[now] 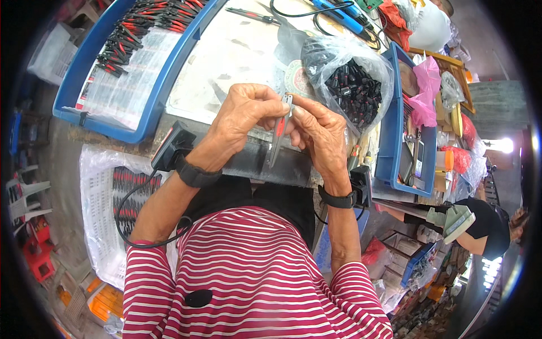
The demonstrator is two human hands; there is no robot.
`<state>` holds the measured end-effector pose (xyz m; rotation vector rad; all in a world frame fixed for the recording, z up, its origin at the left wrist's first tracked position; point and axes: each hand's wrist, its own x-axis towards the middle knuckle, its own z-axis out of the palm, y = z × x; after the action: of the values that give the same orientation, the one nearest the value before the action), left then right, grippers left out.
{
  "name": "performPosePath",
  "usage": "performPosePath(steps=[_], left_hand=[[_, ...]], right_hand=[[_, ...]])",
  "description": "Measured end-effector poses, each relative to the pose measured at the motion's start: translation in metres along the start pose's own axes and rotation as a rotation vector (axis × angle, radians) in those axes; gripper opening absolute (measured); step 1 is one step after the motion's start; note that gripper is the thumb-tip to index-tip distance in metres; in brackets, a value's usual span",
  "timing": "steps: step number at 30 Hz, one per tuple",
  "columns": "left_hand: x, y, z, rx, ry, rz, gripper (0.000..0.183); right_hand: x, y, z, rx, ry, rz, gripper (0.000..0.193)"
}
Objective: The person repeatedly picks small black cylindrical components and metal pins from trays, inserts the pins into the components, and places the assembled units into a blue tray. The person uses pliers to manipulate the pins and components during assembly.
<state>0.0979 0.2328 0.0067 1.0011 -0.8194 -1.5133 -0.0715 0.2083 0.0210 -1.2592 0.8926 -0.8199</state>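
A slim, tapered dark grey tool with a red strip (280, 127) is upright between my hands, over the near edge of the bench. My left hand (240, 116) is closed, its thumb and index finger pinching the tool's pale metal upper end. From the other side my right hand (322, 125) is closed at that same end, thumb and index finger against it. Its exact kind I cannot make out. Just beyond my right hand lies a clear plastic bag (316, 62) full of small black and red parts (355, 93).
At the left, a blue tray (149, 116) holds many black-and-red slim tools (121, 48). Another blue tray (387, 164) with assorted items stands on the right. A blue handheld power tool (344, 20) with a cable lies at the back. A white crate (93, 209) sits below left.
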Motion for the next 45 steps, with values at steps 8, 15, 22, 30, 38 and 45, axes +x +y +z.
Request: performPosePath(steps=[8, 15, 22, 30, 38, 45], left_hand=[[-0.001, -0.001, -0.002, -0.028, 0.001, 0.018, 0.013], [0.0, -0.004, -0.004, -0.031, 0.012, 0.023, 0.012], [0.001, -0.005, -0.002, -0.03, 0.073, 0.036, 0.01], [-0.001, -0.003, -0.01, 0.017, 0.026, -0.022, 0.012], [-0.013, 0.001, -0.012, -0.128, -0.01, -0.094, 0.015], [-0.03, 0.006, -0.01, 0.023, -0.043, -0.14, 0.021]], right_hand=[[0.0, -0.003, 0.004, 0.047, -0.013, 0.019, 0.034], [-0.001, -0.004, 0.005, 0.017, -0.016, 0.025, 0.04], [-0.009, -0.007, 0.009, -0.069, -0.1, 0.049, 0.062], [-0.015, -0.001, 0.0, -0.022, -0.105, 0.102, 0.07], [-0.027, 0.007, -0.005, 0.084, -0.097, 0.148, 0.06], [-0.035, 0.008, -0.006, 0.023, -0.178, 0.248, 0.04]])
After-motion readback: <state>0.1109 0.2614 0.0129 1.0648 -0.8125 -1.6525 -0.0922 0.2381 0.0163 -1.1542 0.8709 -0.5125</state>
